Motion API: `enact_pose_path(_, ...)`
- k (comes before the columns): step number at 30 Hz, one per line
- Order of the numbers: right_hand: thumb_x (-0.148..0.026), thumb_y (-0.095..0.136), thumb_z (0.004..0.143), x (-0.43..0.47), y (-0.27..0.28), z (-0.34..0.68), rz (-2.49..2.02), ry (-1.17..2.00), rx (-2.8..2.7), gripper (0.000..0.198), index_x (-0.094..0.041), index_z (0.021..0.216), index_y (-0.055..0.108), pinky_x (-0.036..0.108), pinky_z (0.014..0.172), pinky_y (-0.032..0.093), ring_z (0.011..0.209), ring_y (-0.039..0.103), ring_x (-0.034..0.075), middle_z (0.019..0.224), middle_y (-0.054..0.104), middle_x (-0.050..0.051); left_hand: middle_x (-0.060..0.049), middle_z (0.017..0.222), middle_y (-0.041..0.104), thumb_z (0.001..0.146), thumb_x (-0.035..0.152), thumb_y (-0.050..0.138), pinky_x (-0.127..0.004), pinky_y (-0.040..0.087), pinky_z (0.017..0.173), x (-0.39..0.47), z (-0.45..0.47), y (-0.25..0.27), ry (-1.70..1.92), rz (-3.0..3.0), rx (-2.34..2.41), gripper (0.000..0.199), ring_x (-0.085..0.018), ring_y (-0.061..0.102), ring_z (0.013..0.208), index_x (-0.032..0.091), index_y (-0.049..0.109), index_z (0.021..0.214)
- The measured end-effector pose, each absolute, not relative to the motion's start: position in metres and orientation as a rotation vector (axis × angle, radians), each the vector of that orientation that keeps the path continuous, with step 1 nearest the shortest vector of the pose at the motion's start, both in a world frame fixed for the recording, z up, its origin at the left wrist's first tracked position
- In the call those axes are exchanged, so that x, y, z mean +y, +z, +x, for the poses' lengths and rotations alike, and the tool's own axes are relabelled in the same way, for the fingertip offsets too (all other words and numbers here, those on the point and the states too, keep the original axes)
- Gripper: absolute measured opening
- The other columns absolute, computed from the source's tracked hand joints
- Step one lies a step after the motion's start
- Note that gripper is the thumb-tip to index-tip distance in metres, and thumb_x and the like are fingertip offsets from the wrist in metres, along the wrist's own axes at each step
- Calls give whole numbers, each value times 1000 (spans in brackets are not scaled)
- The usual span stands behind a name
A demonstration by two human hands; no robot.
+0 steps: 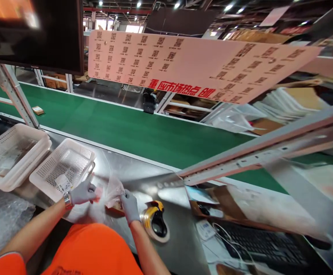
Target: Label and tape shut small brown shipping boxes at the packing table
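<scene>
Together, a clear plastic bag point(109, 194) is gripped at its two ends by the gloved left hand point(82, 193) and gloved right hand point(129, 204) on a steel table point(146, 177), just right of a white basket point(64, 168). A tape dispenser point(154, 223) is seen right of the bag; a green conveyor point(126, 130) is seen beyond it.

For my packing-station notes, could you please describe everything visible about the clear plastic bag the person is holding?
The clear plastic bag is thin, glossy and crumpled, with something pinkish-red showing through it that is too blurred to identify. It lies low over the shiny metal worktop, just in front of a white perforated basket. Both gloved hands pinch it: the left hand at its left edge, the right hand at its right. A tape dispenser sits close to its right, apart from it.
</scene>
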State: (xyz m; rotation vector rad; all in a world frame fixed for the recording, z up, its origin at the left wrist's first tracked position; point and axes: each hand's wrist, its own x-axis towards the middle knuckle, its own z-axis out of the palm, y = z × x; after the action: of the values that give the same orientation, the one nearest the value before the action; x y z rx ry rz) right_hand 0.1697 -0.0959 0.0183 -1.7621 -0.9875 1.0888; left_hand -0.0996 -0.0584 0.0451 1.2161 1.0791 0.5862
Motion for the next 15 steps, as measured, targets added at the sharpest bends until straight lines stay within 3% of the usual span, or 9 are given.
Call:
enact_pose_path(2, -66, 64, 72, -94, 23, 160, -1729, 1048, -1152, 40, -28, 62, 60, 31, 63, 40, 69, 51, 18, 63, 57, -2, 9, 74, 73, 70, 33, 102, -26, 59, 59, -77, -78, 32, 394, 1088, 942, 145, -16, 69, 62, 18, 22, 191)
enact_pose_path(4, -62, 63, 76, -96, 26, 153, -1701, 1062, -1282, 38, -28, 60, 57, 31, 65, 39, 69, 51, 18, 62, 59, -2, 9, 72, 74, 66, 33, 106, -24, 57, 58, -89, -61, 23, 303, 1043, 911, 149, -14, 67, 59, 16, 24, 190)
enact_pose_path(6, -57, 64, 77, -100, 27, 150, -1677, 1121, -1368, 34, -27, 60, 59, 31, 67, 39, 69, 52, 18, 61, 62, -2, 9, 69, 71, 63, 37, 109, -23, 56, 56, -92, -51, 21, 279, 1071, 943, 126, -13, 64, 56, 16, 53, 174)
enact_pose_path(8, -53, 64, 77, -105, 27, 153, -1653, 1184, -1409, 29, -26, 64, 66, 32, 71, 41, 73, 57, 20, 66, 69, -1, 10, 63, 64, 61, 45, 111, -24, 55, 53, -91, -50, 23, 276, 1123, 1003, 82, -12, 62, 54, 15, 78, 130)
enact_pose_path(9, -51, 64, 76, -108, 26, 156, -1643, 1203, -1423, 28, -26, 67, 70, 32, 73, 43, 76, 61, 22, 69, 73, 0, 9, 61, 61, 62, 51, 111, -24, 55, 52, -90, -50, 25, 279, 1142, 1042, 64, -12, 62, 53, 16, 79, 105)
enact_pose_path(11, -48, 62, 75, -114, 26, 163, -1640, 1208, -1449, 28, -25, 73, 77, 33, 78, 46, 82, 67, 25, 77, 79, 3, 9, 57, 55, 63, 61, 109, -26, 57, 53, -89, -52, 29, 290, 1141, 1130, 62, -14, 64, 53, 20, 65, 76)
enact_pose_path(13, -47, 61, 78, -121, 26, 166, -1644, 1205, -1483, 31, -24, 82, 82, 33, 81, 47, 84, 70, 25, 84, 83, 4, 7, 55, 54, 66, 71, 106, -29, 59, 56, -88, -50, 34, 271, 1092, 1204, 69, -17, 68, 55, 22, 57, 68)
enact_pose_path(15, -50, 61, 83, -127, 26, 165, -1639, 1203, -1516, 32, -24, 81, 80, 32, 77, 44, 80, 67, 23, 81, 80, 3, 6, 52, 52, 70, 79, 101, -31, 59, 57, -88, -45, 38, 215, 1068, 1253, 70, -19, 70, 54, 22, 61, 69)
